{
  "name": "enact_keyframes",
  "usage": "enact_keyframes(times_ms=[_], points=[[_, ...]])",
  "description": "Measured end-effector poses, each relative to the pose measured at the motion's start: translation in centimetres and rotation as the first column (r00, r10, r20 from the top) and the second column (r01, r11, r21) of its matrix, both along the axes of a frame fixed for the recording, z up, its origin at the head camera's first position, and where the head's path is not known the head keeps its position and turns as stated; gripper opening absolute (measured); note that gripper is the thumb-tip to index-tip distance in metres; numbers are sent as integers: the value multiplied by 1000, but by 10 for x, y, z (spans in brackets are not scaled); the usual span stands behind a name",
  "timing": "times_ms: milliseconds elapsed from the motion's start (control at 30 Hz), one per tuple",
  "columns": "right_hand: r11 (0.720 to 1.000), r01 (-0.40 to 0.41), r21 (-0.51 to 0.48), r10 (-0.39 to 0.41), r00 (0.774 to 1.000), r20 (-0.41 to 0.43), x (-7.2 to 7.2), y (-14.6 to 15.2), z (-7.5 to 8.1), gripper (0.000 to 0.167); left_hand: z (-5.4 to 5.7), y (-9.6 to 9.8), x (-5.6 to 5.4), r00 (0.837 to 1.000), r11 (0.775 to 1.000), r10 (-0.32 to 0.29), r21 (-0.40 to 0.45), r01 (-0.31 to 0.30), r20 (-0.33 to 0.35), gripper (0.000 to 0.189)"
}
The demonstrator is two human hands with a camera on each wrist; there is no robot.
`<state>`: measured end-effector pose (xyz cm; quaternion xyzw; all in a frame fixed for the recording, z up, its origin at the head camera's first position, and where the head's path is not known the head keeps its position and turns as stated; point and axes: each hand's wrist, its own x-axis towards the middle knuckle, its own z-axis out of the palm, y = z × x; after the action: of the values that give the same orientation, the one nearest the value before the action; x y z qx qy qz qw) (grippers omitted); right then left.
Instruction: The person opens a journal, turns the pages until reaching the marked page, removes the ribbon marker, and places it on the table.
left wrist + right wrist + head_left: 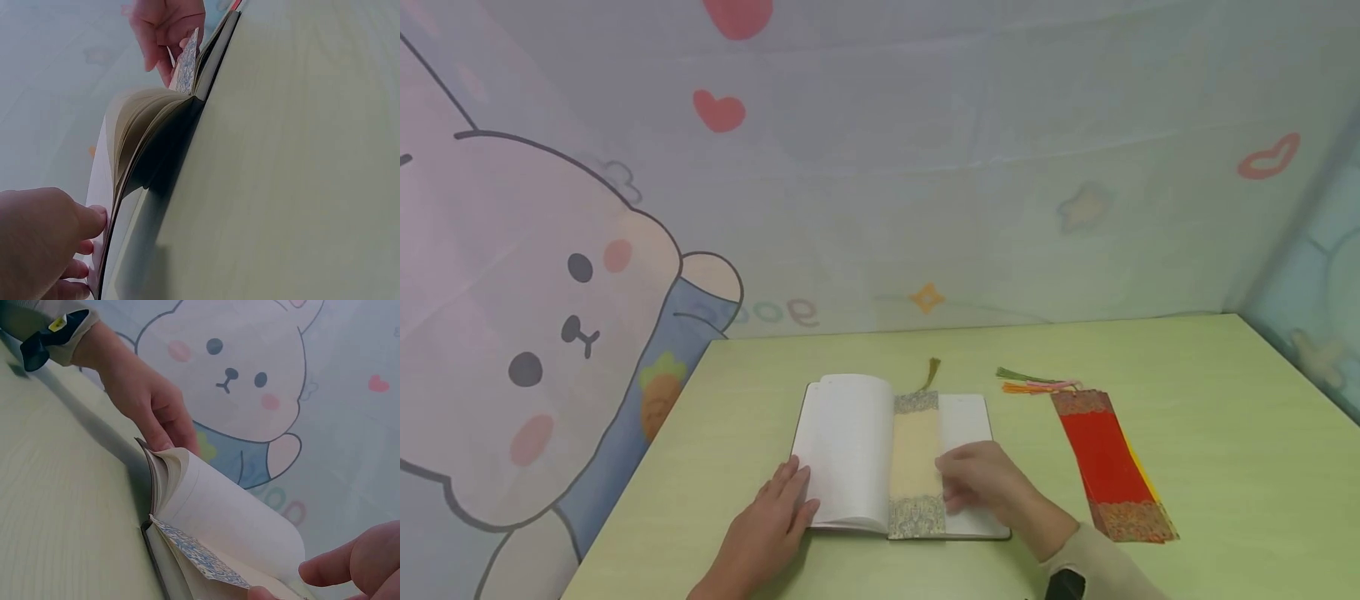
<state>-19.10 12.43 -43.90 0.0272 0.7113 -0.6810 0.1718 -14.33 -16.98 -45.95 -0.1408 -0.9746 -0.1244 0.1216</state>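
Observation:
An open notebook [847, 450] with blank white pages lies on the table. Along the right side of its fold lies a cream bookmark [915, 454] with patterned blue-grey ends and an olive tassel. My left hand [770, 521] rests on the left page's outer edge, fingers spread. At the bookmark's right edge is my right hand [988, 483], fingers bent and slightly blurred. The bookmark's patterned end [203, 556] tilts up off the page in the right wrist view, one fingertip [259, 593] touching its edge, while the thumb [331, 569] stands apart.
Right of the notebook lies a fanned stack of bookmarks [1103, 458], red on top with a yellow edge beneath. Green, orange and pink tassels [1033, 385] extend from its top. A printed cloth [962, 208] hangs behind the pale green table [1225, 433].

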Motion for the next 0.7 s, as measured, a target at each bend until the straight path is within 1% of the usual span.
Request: enact_keyframes(times_ms=[100, 367, 633, 700], points=[[1000, 1, 15, -1, 1000, -17, -1, -2, -1, 30, -1, 0, 0, 1000, 1000, 1, 4, -1, -4, 45], [998, 57, 15, -57, 998, -31, 2, -11, 2, 35, 0, 1, 0, 1000, 1000, 14, -1, -14, 23, 45], [997, 68, 39, -67, 997, -42, 2, -17, -1, 40, 1, 0, 0, 1000, 1000, 16, -6, -16, 20, 45], [996, 73, 40, -72, 997, -40, 2, -15, -1, 39, 1, 0, 1, 999, 1000, 21, -8, -21, 29, 45]])
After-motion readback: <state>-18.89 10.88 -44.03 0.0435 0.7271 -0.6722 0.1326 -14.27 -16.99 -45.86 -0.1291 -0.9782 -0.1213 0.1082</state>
